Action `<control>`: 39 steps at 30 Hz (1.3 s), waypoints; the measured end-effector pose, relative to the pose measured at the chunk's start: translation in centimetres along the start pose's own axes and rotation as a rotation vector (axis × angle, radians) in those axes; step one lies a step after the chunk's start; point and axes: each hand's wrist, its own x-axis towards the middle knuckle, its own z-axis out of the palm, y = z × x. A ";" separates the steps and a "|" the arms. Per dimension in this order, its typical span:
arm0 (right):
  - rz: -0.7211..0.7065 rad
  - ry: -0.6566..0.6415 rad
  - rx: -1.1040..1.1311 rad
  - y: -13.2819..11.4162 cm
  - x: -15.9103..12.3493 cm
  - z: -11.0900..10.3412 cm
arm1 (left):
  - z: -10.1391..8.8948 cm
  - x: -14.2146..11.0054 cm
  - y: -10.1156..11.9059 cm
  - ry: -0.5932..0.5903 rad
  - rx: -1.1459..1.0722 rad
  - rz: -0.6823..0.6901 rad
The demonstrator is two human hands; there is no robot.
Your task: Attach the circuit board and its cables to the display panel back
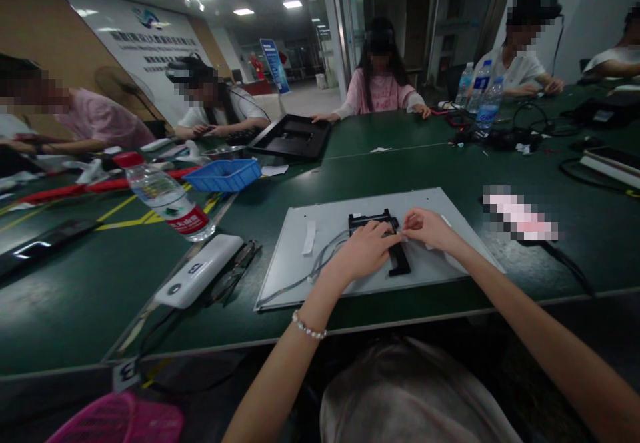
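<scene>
Currently, left hand (367, 251) resting over black bracket (400, 258), fingers loosely bent, grip unclear. Right hand (427, 229) pinching something small and pale beside left fingertips. Bracket lying on white panel (285, 276), grey cable (287, 288) running from beside it toward panel's near-left corner.

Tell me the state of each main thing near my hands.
Bottle: capped.
Blue tray: upright, open-topped.
White device: lying flat.
White panel: lying flat.
Gray cable: loosely curved on the panel.
Black frame: on the panel, partly hidden by the left hand.
</scene>
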 end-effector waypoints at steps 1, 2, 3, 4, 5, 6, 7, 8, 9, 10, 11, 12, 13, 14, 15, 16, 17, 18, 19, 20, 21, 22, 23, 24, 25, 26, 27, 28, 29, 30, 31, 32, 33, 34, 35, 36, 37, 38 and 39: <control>0.002 0.010 -0.007 0.0 0.0 0.0 | 0.1 0.0 0.0 0.001 0.000 0.007; 0.001 0.016 -0.011 0.0 0.0 0.0 | 0.1 0.0 -0.1 0.000 -0.002 0.014; -0.003 0.018 -0.012 0.0 0.0 0.0 | 0.2 0.0 -0.1 -0.002 -0.007 0.019; -0.009 0.014 -0.010 0.0 0.0 0.0 | 0.2 0.0 -0.2 -0.002 -0.013 0.021; -0.015 0.008 -0.007 0.1 0.0 0.1 | 0.3 0.1 -0.2 -0.001 -0.019 0.021; -0.023 0.002 -0.004 0.1 0.0 0.1 | 0.3 0.1 -0.2 0.000 -0.024 0.020; -0.030 -0.003 -0.003 0.1 -0.1 0.1 | 0.3 0.1 -0.3 0.002 -0.028 0.018; -0.036 -0.006 -0.003 0.1 -0.1 0.1 | 0.3 0.1 -0.3 0.005 -0.032 0.016; -0.040 -0.006 -0.006 0.1 -0.2 0.2 | 0.3 0.1 -0.3 0.008 -0.035 0.016; -0.043 -0.008 -0.010 0.0 -0.2 0.2 | 0.3 0.1 -0.2 0.011 -0.038 0.015; -0.048 -0.014 -0.016 -0.1 -0.3 0.1 | 0.3 0.1 -0.2 0.014 -0.042 0.013; -0.055 -0.024 -0.025 -0.2 -0.4 0.1 | 0.3 0.1 -0.2 0.017 -0.044 0.011; -0.064 -0.037 -0.039 -0.4 -0.5 0.1 | 0.2 0.1 -0.2 0.019 -0.046 0.007; -0.076 -0.050 -0.059 -0.5 -0.6 0.0 | 0.3 0.1 -0.1 0.020 -0.047 0.003; -0.089 -0.061 -0.086 -0.7 -0.7 0.0 | 0.3 0.1 -0.1 0.021 -0.047 -0.002; -0.103 -0.070 -0.118 -0.8 -0.8 -0.1 | 0.3 0.1 -0.1 0.021 -0.049 -0.004; -0.115 -0.074 -0.150 -0.9 -0.9 -0.1 | 0.4 0.1 -0.1 0.021 -0.051 -0.007; -0.127 -0.075 -0.177 -1.0 -0.9 -0.1 | 0.4 0.1 -0.1 0.020 -0.053 -0.008; -0.138 -0.075 -0.198 -1.1 -1.0 -0.1 | 0.4 0.1 -0.1 0.020 -0.056 -0.009; -0.148 -0.076 -0.211 -1.1 -1.0 -0.1 | 0.5 0.1 -0.1 0.020 -0.058 -0.009; -0.157 -0.080 -0.216 -1.1 -1.1 -0.2 | 0.5 0.1 -0.1 0.022 -0.061 -0.009; -0.163 -0.087 -0.213 -1.0 -1.1 -0.2 | 0.5 0.1 -0.1 0.024 -0.062 -0.011; -0.165 -0.095 -0.205 -1.0 -1.1 -0.3 | 0.5 0.1 -0.1 0.027 -0.063 -0.012; -0.164 -0.103 -0.194 -1.0 -1.1 -0.4 | 0.5 0.1 -0.1 0.030 -0.064 -0.014; -0.160 -0.111 -0.182 -0.9 -1.1 -0.5 | 0.5 0.0 -0.2 0.031 -0.065 -0.015; -0.154 -0.114 -0.171 -0.9 -1.1 -0.6 | 0.5 0.0 -0.2 0.029 -0.065 -0.013; -0.150 -0.112 -0.164 -0.9 -1.0 -0.7 | 0.4 0.0 -0.2 0.028 -0.066 -0.012; -0.148 -0.105 -0.161 -0.9 -1.0 -0.9 | 0.4 0.0 -0.3 0.027 -0.066 -0.011; -0.150 -0.094 -0.162 -0.9 -1.0 -1.0 | 0.4 0.0 -0.3 0.027 -0.067 -0.010; -0.153 -0.081 -0.166 -1.0 -1.0 -1.1 | 0.4 0.0 -0.3 0.026 -0.068 -0.009; -0.157 -0.068 -0.172 -1.1 -1.0 -1.2 | 0.5 0.1 -0.4 0.025 -0.070 -0.009; -0.160 -0.056 -0.181 -1.2 -1.0 -1.3 | 0.5 0.1 -0.3 0.024 -0.073 -0.010; -0.162 -0.049 -0.190 -1.2 -1.0 -1.3 | 0.4 0.1 -0.3 0.022 -0.078 -0.012; -0.161 -0.045 -0.197 -1.3 -1.1 -1.4 | 0.3 0.1 -0.3 0.021 -0.085 -0.014; -0.160 -0.044 -0.202 -1.4 -1.1 -1.4 | 0.1 0.1 -0.3 0.021 -0.095 -0.015; -0.159 -0.045 -0.204 -1.5 -1.1 -1.4 | -0.2 0.0 -0.3 0.023 -0.107 -0.017; -0.158 -0.043 -0.201 -1.6 -1.2 -1.5 | -0.7 -0.2 -0.5 0.029 -0.120 -0.024; -0.156 -0.040 -0.196 -1.7 -1.2 -1.5 | -1.3 -0.5 -0.7 0.035 -0.132 -0.035; -0.153 -0.032 -0.190 -1.8 -1.2 -1.5 | -2.1 -0.9 -1.0 0.046 -0.143 -0.057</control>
